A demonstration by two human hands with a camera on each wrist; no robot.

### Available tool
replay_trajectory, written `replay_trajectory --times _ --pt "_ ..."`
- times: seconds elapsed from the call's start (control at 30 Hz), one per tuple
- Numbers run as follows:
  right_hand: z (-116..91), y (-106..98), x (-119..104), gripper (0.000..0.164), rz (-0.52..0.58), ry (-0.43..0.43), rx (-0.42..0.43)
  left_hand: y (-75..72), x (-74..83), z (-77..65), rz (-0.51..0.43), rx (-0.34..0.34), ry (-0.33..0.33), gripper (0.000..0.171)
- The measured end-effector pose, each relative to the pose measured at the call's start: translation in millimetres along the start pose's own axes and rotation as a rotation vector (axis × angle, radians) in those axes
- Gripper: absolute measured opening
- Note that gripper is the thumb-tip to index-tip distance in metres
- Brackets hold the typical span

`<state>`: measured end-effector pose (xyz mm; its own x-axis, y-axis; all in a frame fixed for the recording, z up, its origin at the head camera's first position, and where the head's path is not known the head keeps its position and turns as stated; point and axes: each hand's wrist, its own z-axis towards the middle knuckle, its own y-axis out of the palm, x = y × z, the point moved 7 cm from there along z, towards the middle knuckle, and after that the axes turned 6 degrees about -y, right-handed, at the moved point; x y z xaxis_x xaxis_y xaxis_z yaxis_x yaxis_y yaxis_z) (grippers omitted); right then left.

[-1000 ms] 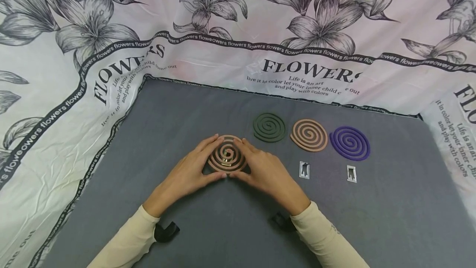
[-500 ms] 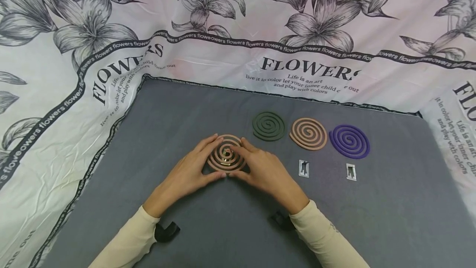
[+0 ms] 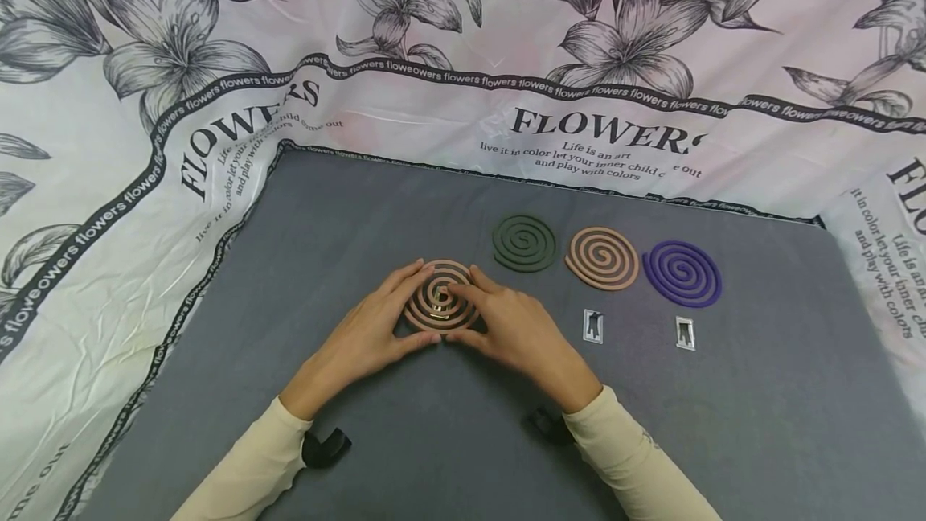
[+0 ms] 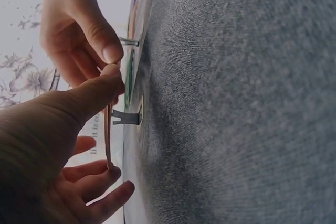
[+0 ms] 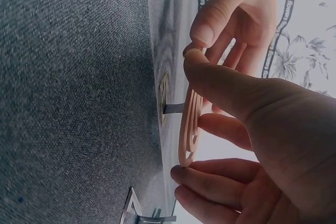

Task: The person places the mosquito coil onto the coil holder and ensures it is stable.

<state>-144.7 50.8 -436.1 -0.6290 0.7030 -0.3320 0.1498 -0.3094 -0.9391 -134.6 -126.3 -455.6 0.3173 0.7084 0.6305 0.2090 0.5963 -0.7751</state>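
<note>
Between both hands is a light-brown mosquito coil (image 3: 432, 289), held flat over a small metal coil stand (image 4: 126, 118). My left hand (image 3: 363, 331) grips the coil's left rim, thumb at the near edge and fingers at the far side. On the opposite rim, my right hand (image 3: 517, 336) grips it the same way, with one finger reaching in near the centre. The wrist views show the coil edge-on above the cloth, the stand's upright prong reaching up to it. Whether the prong is seated in the coil I cannot tell.
Behind and right lie a green coil (image 3: 524, 244), another light-brown coil (image 3: 602, 259) and a purple coil (image 3: 682, 273). In front of them are a silver stand (image 3: 593, 326) and a second silver stand (image 3: 685, 334). Flower-printed cloth (image 3: 434, 115) borders the grey tabletop (image 3: 405, 449).
One finger of my right hand has moved from the coil's outer rings in toward its centre. Both hands otherwise keep their grip in the same place.
</note>
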Motion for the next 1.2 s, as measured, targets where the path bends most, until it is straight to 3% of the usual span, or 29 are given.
replay_trajectory --times 1.2 --pt "4.9 0.9 7.1 0.066 0.039 0.007 -0.019 -0.2 4.2 1.5 0.076 0.044 -0.037 0.097"
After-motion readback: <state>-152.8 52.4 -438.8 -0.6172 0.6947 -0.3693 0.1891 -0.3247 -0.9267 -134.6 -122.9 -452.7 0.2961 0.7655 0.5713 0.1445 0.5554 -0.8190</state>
